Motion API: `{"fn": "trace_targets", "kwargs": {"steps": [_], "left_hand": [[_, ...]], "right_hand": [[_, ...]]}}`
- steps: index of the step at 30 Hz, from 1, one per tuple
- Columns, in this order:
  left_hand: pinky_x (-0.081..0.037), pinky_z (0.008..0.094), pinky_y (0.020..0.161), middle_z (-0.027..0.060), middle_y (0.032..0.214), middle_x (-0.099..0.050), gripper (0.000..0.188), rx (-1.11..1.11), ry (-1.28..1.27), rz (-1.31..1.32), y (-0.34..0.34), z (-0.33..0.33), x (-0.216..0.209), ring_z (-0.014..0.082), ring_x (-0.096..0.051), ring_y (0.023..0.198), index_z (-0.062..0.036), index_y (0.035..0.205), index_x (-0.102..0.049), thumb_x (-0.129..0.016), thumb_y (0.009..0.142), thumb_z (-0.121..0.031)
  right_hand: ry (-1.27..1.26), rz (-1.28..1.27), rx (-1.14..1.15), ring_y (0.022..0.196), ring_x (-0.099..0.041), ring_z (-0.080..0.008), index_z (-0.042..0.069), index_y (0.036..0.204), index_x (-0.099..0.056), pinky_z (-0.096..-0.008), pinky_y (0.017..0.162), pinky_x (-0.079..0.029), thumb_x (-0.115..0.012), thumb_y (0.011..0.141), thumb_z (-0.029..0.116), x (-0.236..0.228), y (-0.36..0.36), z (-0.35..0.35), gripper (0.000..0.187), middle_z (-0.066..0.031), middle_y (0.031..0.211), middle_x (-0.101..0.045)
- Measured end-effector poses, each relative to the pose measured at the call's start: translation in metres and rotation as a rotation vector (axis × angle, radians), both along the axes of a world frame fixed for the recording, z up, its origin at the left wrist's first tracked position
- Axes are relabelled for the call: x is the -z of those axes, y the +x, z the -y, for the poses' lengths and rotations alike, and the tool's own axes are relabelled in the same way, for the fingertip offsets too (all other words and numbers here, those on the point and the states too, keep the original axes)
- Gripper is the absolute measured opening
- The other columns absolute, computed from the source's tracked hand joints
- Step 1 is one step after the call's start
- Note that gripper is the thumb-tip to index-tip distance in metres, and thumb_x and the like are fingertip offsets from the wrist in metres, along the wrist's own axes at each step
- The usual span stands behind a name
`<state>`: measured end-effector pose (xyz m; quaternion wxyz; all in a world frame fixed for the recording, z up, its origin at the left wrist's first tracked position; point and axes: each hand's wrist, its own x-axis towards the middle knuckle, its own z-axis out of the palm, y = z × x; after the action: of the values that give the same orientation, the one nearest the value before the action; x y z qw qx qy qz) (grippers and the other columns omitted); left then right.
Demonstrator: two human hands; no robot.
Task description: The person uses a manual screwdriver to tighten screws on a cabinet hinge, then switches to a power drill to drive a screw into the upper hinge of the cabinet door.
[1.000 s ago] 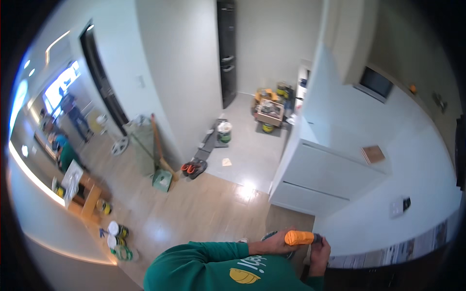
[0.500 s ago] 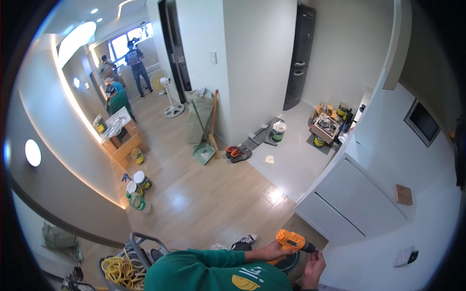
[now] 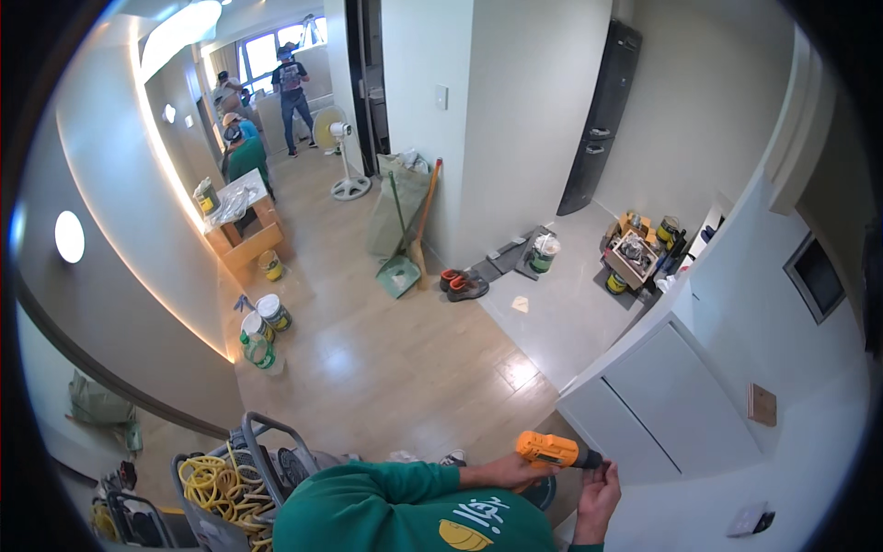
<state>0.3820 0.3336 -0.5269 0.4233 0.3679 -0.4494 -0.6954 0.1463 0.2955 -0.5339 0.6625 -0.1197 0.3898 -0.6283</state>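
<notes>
My left hand (image 3: 515, 471) is closed around the handle of an orange and black cordless drill (image 3: 548, 449). The drill lies almost level in front of my body, its black chuck toward the right. At the chuck's tip, my right hand (image 3: 600, 497) has its thumb and fingers pinched together. Whatever sits between those fingertips is too small to make out. Partly hidden beneath the drill and left hand is a dark bucket (image 3: 541, 492).
A grey cart (image 3: 262, 460) with coiled yellow cord (image 3: 221, 483) stands at lower left. White cabinets (image 3: 658, 405) line the right. Paint cans (image 3: 273, 313), a dustpan (image 3: 398, 276), shoes (image 3: 464, 285) and a fan (image 3: 345, 156) stand on the floor. Several people work at the far left.
My view has shifted, so the room sits farther right and the cart shows more. The drill has tipped closer to level. Both hands keep their places at its handle and chuck.
</notes>
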Motion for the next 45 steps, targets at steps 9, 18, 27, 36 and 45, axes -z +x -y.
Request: {"fn": "trace_targets", "kwargs": {"steps": [9, 18, 27, 36, 45], "left_hand": [[-0.043, 0.0271, 0.059, -0.0021, 0.085, -0.064, 0.05, 0.125, -0.046, 0.093, 0.032, 0.0, -0.039, 0.0092, -0.053, 0.07, -0.0052, 0.135, -0.061, -0.074, 0.096, -0.034], [-0.052, 0.0293, 0.081, 0.0042, 0.11, -0.068, 0.054, 0.143, -0.153, 0.15, 0.038, -0.004, -0.015, 0.0147, -0.062, 0.095, -0.0094, 0.14, -0.055, -0.073, 0.098, -0.038], [-0.048, 0.0319, 0.106, 0.0103, 0.132, -0.061, 0.061, 0.07, -0.315, 0.157, 0.04, -0.015, -0.001, 0.0192, -0.059, 0.122, -0.0048, 0.148, -0.046, -0.073, 0.098, -0.03], [-0.047, 0.0341, 0.107, 0.0092, 0.128, -0.063, 0.064, 0.141, -0.227, 0.189, 0.04, -0.028, -0.014, 0.02, -0.06, 0.121, -0.0055, 0.149, -0.044, -0.073, 0.098, -0.032], [-0.047, 0.0327, 0.108, 0.0115, 0.138, -0.06, 0.072, 0.125, -0.307, 0.264, 0.041, -0.023, -0.022, 0.0184, -0.058, 0.125, -0.0047, 0.154, -0.038, -0.075, 0.096, -0.026]], "right_hand": [[0.02, -0.027, -0.098, 0.107, -0.069, -0.0219, 0.01, 0.105, -0.064, -0.0506, 0.1, -0.053, -0.06, 0.104, 0.021, 0.006, -0.003, 0.01, 0.011, -0.0044, 0.105, -0.072], [0.005, -0.03, -0.187, 0.106, -0.069, -0.0261, 0.007, 0.101, -0.065, -0.0535, 0.097, -0.056, -0.061, 0.103, 0.02, -0.019, 0.013, 0.017, 0.014, -0.0072, 0.101, -0.071], [0.043, -0.028, -0.207, 0.107, -0.069, -0.0242, 0.009, 0.101, -0.065, -0.0544, 0.097, -0.054, -0.061, 0.103, 0.021, -0.015, 0.018, 0.0, 0.013, -0.0049, 0.101, -0.071], [0.048, 0.076, -0.224, 0.107, -0.07, -0.023, 0.012, 0.104, -0.065, -0.0505, 0.092, -0.057, -0.061, 0.103, 0.023, 0.004, 0.014, -0.015, 0.012, -0.0046, 0.102, -0.071], [0.017, 0.102, -0.231, 0.107, -0.07, -0.024, 0.01, 0.099, -0.068, -0.0531, 0.098, -0.054, -0.064, 0.101, 0.019, 0.019, 0.006, -0.014, 0.01, -0.0052, 0.1, -0.074]]}}
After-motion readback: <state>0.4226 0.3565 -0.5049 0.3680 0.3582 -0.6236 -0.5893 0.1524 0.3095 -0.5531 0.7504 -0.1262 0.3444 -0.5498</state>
